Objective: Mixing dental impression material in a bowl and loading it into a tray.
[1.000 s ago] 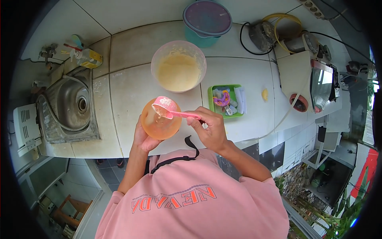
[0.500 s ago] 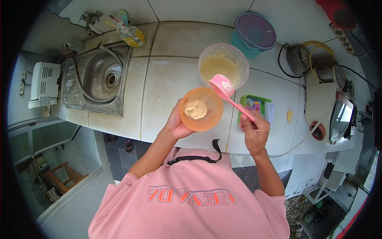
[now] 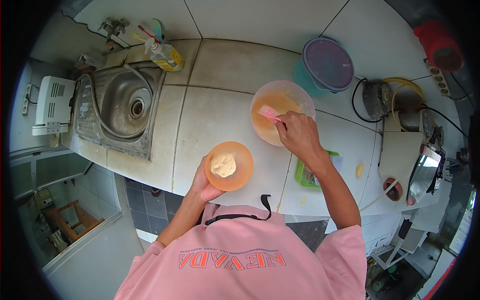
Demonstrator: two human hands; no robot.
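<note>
My left hand (image 3: 201, 184) holds up a small orange bowl (image 3: 243, 169) from its left underside, over the counter's front edge. A heap of pale, flour-like powder (image 3: 223, 165) lies in it. Farther off to the right, a larger translucent pinkish bowl (image 3: 311, 107) stands on the counter with a light orange-tan mixture (image 3: 281, 103) inside. My right hand (image 3: 301, 134) reaches over its rim, fingers closed around the handle of a pink ladle (image 3: 270, 113). The ladle's cup is down in the large bowl at the mixture; its underside is hidden.
A lidded teal tub (image 3: 327, 65) stands behind the large bowl. Partly under my right forearm sits a green basket (image 3: 301, 174). To the left are a metal sink (image 3: 120, 102) with a hose and a pump bottle (image 3: 167, 57). Appliances and cables crowd the right end.
My right hand has moved forward and left, lowering the ladle into the large bowl. My left hand has drawn the orange bowl left and nearer. The large bowl's contents now look more orange.
</note>
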